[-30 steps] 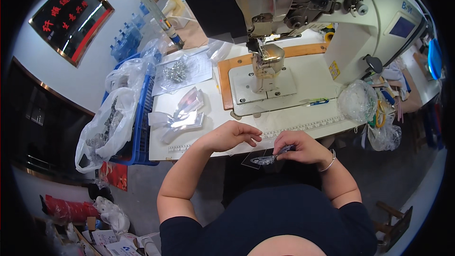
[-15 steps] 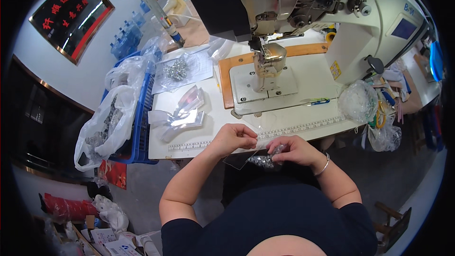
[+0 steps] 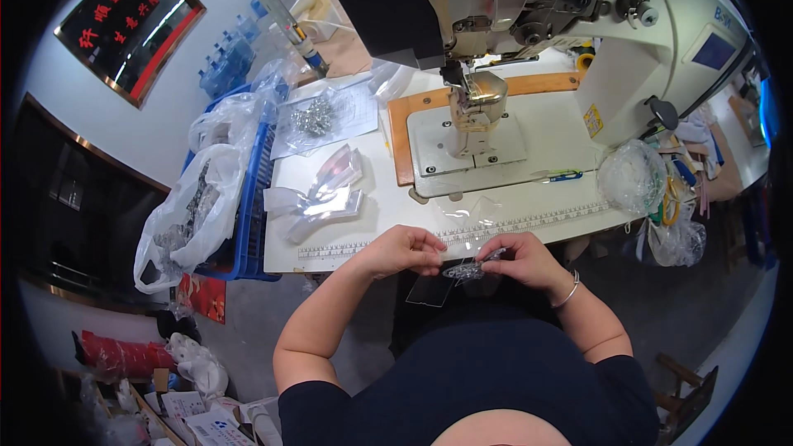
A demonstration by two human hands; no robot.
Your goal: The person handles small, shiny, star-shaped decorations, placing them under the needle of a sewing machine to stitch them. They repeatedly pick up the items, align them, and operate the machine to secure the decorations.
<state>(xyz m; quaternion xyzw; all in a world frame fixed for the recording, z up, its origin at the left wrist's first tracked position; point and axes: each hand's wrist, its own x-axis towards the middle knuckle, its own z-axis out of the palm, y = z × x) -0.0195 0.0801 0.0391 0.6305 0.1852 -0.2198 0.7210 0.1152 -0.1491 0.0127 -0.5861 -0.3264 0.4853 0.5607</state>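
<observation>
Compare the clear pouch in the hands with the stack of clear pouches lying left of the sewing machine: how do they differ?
The held pouch is gripped by the left hand and right hand off the table's front edge; the stack of pouches lies untouched on the table. The held pouch is single, with small metal parts at its mouth; the stack is several, with no parts visible in them. Both are clear plastic.

Both hands, left hand (image 3: 403, 249) and right hand (image 3: 520, 259), pinch a clear plastic piece (image 3: 464, 271) beside the sewing machine (image 3: 529, 0).
</observation>
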